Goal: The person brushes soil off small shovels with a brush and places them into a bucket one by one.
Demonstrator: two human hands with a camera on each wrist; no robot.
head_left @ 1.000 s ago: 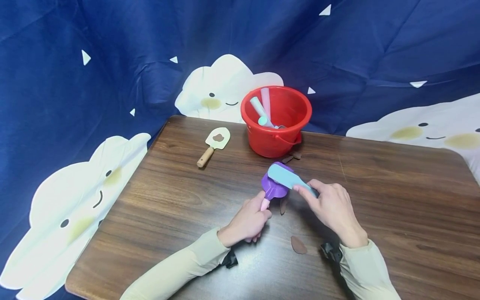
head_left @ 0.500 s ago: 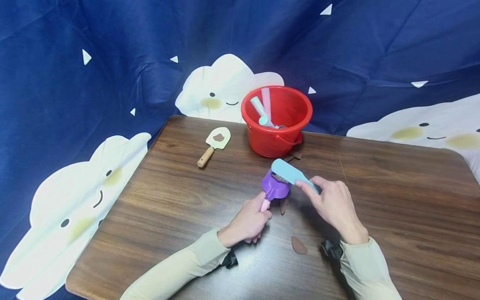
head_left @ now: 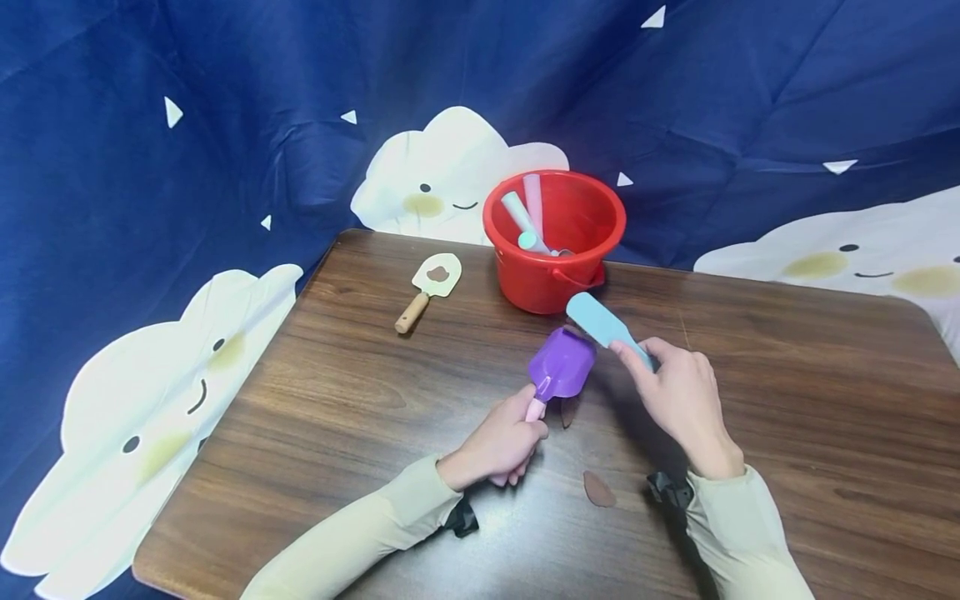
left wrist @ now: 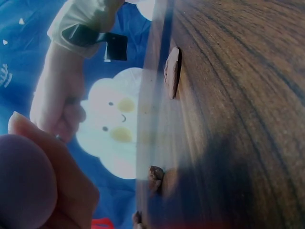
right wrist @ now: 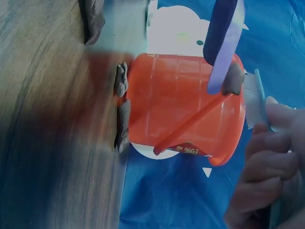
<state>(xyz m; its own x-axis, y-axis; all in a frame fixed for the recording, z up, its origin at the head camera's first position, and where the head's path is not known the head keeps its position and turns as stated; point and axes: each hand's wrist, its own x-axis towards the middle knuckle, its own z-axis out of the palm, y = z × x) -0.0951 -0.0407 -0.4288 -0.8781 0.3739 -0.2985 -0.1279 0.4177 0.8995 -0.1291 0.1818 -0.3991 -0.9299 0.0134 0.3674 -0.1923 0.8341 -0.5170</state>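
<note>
My left hand (head_left: 501,435) grips the pink handle of a purple toy shovel (head_left: 561,365), whose blade is tilted above the table. A brown clay-like lump (right wrist: 233,78) shows at the shovel's far edge in the right wrist view. My right hand (head_left: 678,396) holds a light blue flat-backed brush (head_left: 596,318) by its handle, beside the shovel's far right edge; its pale bristles show only in the right wrist view. A flat brown piece (head_left: 598,489) lies between my forearms. Another brown piece (head_left: 568,412) lies partly under the shovel.
A red bucket (head_left: 536,283) stands at the table's back, with pastel-handled tools (head_left: 519,212) inside. More brown pieces (right wrist: 122,125) lie by its base. Left of it lies a cream spatula (head_left: 444,265) with a wooden handle. A blue cloud-patterned curtain (head_left: 255,100) hangs behind the wooden table (head_left: 337,392).
The brush has moved away and to the right, off the shovel's blade. The shovel has tilted and shifted slightly right, and more of its purple blade shows.
</note>
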